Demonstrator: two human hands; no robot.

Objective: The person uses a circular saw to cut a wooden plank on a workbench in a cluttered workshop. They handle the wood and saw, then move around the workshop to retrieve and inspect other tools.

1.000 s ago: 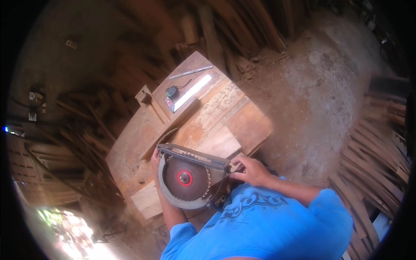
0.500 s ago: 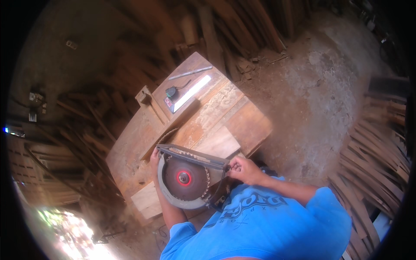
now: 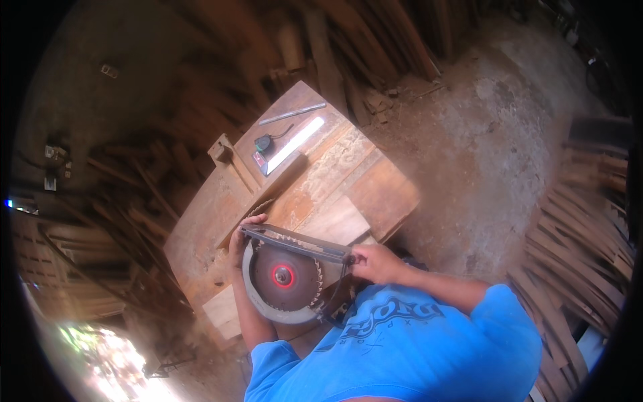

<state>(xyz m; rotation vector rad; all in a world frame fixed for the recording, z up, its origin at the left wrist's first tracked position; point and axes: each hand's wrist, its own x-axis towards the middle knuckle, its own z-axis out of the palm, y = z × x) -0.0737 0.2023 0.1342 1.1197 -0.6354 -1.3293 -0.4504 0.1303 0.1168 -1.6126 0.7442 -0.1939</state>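
Note:
A circular saw (image 3: 271, 308) is tipped up at the near side of the wooden workbench, its toothed round blade (image 3: 268, 281) facing up. A red ring surrounds the blade's centre. My left hand (image 3: 237, 244) grips the left end of the saw's flat base plate (image 3: 295, 242), with fingers showing past its far corner. At the opposite end of that plate, my right hand (image 3: 374, 262) is closed on the corner, fingertips pinched together. Just beyond the plate, a toothed blade edge (image 3: 258, 210) rises beside a wooden strip (image 3: 281, 175) on the bench.
The workbench (image 3: 385, 191) carries a tape measure (image 3: 264, 143), a try square (image 3: 295, 145), a metal bar (image 3: 293, 113) and a wooden block (image 3: 221, 149). Pale boards (image 3: 338, 221) lie under the saw. Stacked timber (image 3: 576, 234) stands at right, more planks behind.
My left hand has shifted slightly, and its fingers now reach out past the plate's far corner. The saw and my right hand have barely moved.

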